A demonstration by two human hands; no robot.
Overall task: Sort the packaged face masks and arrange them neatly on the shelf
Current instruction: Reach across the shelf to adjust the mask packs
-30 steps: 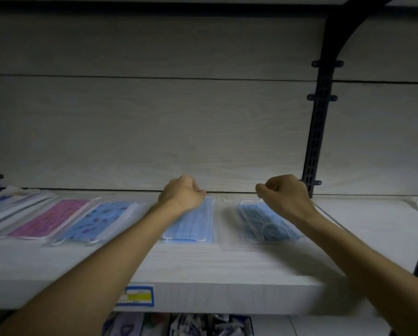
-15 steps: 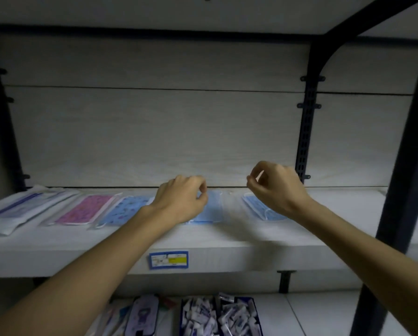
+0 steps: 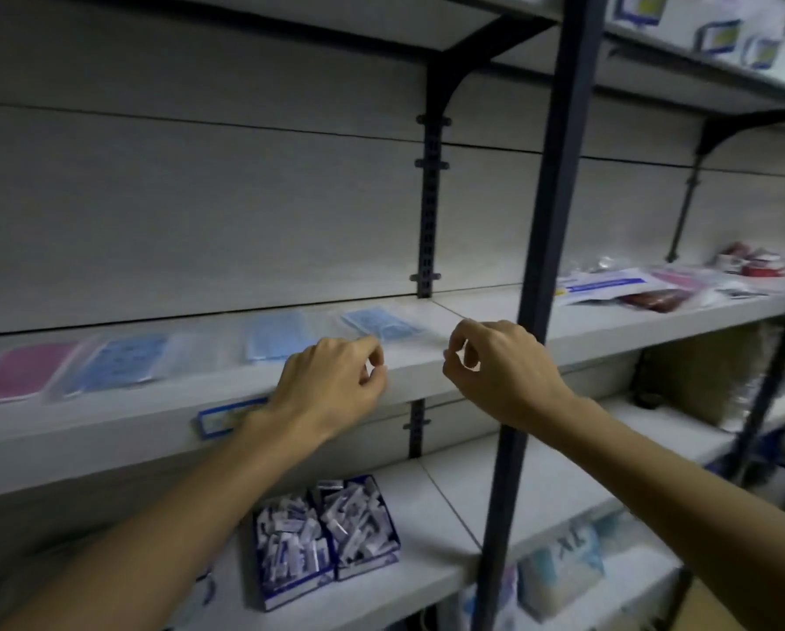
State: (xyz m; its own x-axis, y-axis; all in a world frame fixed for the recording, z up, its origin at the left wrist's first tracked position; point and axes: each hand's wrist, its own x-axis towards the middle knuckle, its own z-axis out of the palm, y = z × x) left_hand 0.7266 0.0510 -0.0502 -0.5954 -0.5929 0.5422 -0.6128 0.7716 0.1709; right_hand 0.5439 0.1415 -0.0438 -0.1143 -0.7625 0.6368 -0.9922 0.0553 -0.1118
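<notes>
Head view: four packaged face masks lie flat in a row along the shelf [image 3: 472, 352]. From the left they are a pink mask pack [image 3: 17, 371], a patterned blue mask pack [image 3: 122, 362], a plain light-blue mask pack [image 3: 276, 339] and a darker blue mask pack [image 3: 379, 323] that sits slightly askew near the shelf's back wall. More packets, among them a white pack with a blue stripe [image 3: 604, 284], lie further right on the same level, beyond the dark upright post [image 3: 550, 220].

Both hands hover in front of the shelf edge, apart from the packs. The left hand [image 3: 331, 384] has its fingers curled with thumb and forefinger close together, and nothing visible between them. The right hand [image 3: 495, 366] is curled likewise and holds nothing that can be made out; motion blur softens the detail.

The packs look thin, light and floppy, in slick clear film that would probably slide easily on the smooth shelf. A pinch at a sealed edge or corner seems the surest hold; flat fingers could also nudge one straight. Little risk of damage, though stacked packs may slip off each other.
</notes>
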